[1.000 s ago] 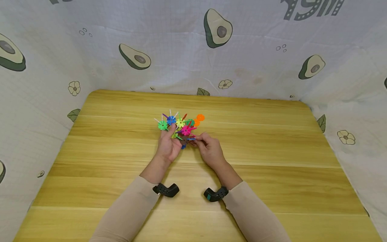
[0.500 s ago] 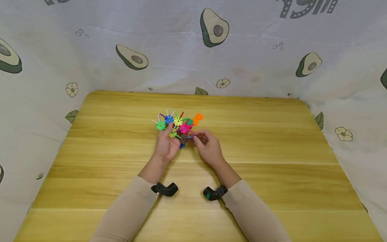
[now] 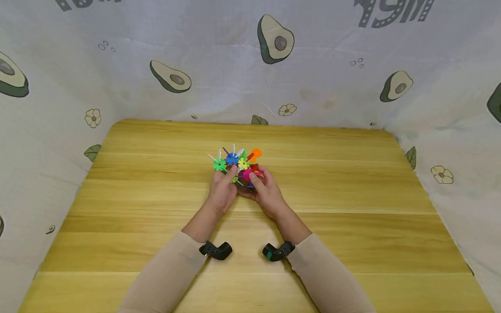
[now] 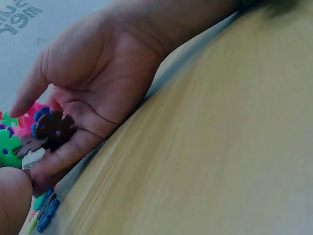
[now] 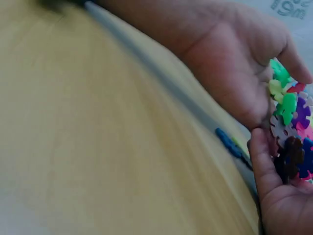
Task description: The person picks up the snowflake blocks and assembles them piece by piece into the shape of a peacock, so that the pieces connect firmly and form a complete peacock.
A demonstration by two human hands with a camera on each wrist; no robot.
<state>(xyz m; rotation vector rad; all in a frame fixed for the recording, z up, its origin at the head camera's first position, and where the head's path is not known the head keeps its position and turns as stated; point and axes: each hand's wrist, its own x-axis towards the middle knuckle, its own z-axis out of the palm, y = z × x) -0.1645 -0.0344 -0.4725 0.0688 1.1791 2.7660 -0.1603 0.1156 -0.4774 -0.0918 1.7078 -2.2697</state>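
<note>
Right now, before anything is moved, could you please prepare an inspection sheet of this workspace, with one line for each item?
Surface: wood-grain table, with rounded far corners.
Job's things: one cluster of colourful notched discs, supported by both grips; whether it touches the table, I cannot tell.
Clutter: nothing seen in the head view.
Grips: bare hands; the left grip holds the cluster's left side, the right grip its right side, with the thumb at a pink disc; a black device is worn on each wrist.
Cables: nothing seen.
Surroundings: pale cloth with avocado, flower and leaf prints, behind and at both sides.
</note>
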